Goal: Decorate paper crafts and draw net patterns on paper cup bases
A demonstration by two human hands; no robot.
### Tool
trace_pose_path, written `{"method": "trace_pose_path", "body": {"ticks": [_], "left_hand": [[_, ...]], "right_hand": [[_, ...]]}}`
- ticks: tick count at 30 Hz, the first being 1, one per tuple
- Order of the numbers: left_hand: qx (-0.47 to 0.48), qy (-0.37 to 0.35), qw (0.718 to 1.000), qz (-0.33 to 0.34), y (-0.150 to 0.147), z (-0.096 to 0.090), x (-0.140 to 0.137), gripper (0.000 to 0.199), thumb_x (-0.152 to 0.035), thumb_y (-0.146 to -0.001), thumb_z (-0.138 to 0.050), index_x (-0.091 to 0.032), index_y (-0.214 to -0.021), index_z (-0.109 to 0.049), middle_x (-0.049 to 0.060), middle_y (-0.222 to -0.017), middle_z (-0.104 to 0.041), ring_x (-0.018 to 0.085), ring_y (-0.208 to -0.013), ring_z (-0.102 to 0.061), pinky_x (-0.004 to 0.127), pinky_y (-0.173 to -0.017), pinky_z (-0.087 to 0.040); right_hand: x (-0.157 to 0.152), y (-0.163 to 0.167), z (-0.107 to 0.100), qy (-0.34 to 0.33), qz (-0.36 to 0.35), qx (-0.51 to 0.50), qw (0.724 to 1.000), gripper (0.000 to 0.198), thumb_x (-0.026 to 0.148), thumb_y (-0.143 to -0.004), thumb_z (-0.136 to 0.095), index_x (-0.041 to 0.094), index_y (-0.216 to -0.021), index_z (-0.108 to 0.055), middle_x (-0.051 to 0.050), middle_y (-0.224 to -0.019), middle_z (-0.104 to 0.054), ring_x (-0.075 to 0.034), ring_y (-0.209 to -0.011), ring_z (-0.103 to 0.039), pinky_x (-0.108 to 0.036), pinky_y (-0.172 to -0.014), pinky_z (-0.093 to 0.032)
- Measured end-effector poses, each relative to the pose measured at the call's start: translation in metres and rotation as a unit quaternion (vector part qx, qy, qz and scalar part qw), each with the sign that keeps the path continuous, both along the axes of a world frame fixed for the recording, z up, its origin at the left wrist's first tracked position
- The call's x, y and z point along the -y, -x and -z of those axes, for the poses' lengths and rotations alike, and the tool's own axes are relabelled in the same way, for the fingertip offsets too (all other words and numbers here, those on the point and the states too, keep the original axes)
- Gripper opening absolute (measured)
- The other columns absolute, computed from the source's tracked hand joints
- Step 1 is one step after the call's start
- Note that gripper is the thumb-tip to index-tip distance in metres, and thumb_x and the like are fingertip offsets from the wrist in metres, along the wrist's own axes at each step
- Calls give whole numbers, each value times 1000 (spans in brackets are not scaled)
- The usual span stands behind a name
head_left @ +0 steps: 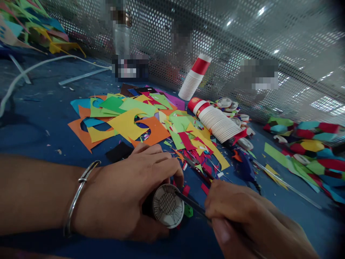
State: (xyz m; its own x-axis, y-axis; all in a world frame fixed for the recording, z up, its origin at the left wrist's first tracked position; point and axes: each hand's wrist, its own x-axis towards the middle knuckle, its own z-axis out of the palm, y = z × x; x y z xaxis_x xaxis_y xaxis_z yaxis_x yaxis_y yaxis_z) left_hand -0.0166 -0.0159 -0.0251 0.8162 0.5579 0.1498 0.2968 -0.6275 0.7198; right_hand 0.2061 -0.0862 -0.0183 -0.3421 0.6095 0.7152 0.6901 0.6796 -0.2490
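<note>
My left hand (115,194), with a silver bangle at the wrist, is wrapped round what looks like a paper cup (163,219). Its round white end faces up and carries a flower drawn in black lines, with a cross-hatched centre and fine strokes around it. In my right hand (239,212) is a slim black pen (194,207), whose tip rests at the upper right edge of the drawing. The cup's side is mostly hidden by my left fingers and shadow.
Beyond my hands lies a heap of cut coloured paper (126,122), with scissors (199,171) and small scraps. White cup stacks (215,120) lean by the perforated metal screen (156,43). A blue glue gun (246,167) and colourful paper pieces (309,144) lie to the right.
</note>
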Motion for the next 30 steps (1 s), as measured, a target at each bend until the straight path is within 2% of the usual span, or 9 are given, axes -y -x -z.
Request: {"method": "trace_pose_path", "body": {"ticks": [4,7,13,16,21,25,28,30], "left_hand": [[1,1,1000,0,-1,-2,0,48,-27,-67,-84,-26,-107,-57,-3,-108,-66,24,-104,-59,41,-97,-36],[0,1,1000,-4,-2,-2,0,50,-26,-64,-85,-26,-105,-57,-3,-107,-65,25,-104,-60,41,-97,-37],[7,-5,1000,-2,-3,0,0,49,-28,-62,-86,-24,-100,-56,-3,-103,-64,24,-98,-59,41,-94,-37],[10,-1,1000,-7,-2,0,0,51,-28,-61,-87,-24,-103,-57,-4,-103,-64,24,-99,-59,41,-94,-36],[12,13,1000,-1,-2,-1,-1,54,-32,-58,-90,-24,-100,-57,-4,-101,-64,23,-96,-57,41,-90,-36],[18,-2,1000,-5,-3,0,-1,51,-27,-61,-86,-25,-102,-56,-4,-103,-64,23,-97,-58,41,-92,-36],[12,-3,1000,-3,-3,0,0,50,-27,-63,-85,-25,-104,-56,-4,-103,-64,23,-98,-58,40,-91,-35],[6,-2,1000,-1,-2,0,0,50,-27,-64,-86,-24,-105,-57,-4,-104,-64,23,-98,-58,39,-91,-35]], "right_hand": [[0,2,2,-2,-20,1,1000,15,11,-80,-54,25,-77,-59,3,-59,-64,-14,-43,-61,-25,-46,-53],[-1,6,2,10,-10,-5,1000,17,10,-80,-53,25,-79,-61,1,-63,-68,-15,-47,-65,-25,-50,-57],[-5,8,6,0,-27,-11,1000,20,8,-79,-53,25,-84,-62,2,-62,-67,-14,-44,-62,-23,-47,-55],[-3,8,8,-23,-3,-14,1000,18,9,-80,-53,25,-83,-61,1,-64,-68,-15,-49,-66,-24,-53,-60],[4,9,9,-24,25,24,999,17,10,-81,-55,26,-83,-62,2,-71,-71,-12,-58,-71,-21,-65,-61],[1,8,6,-32,30,40,998,21,7,-81,-51,25,-83,-61,3,-69,-71,-13,-54,-69,-25,-56,-58],[-2,9,2,-31,5,42,999,22,5,-80,-47,25,-81,-58,4,-63,-67,-12,-48,-65,-26,-46,-49],[1,11,1,-14,9,38,999,23,4,-80,-46,24,-81,-56,5,-61,-64,-11,-47,-63,-27,-48,-46]]}}
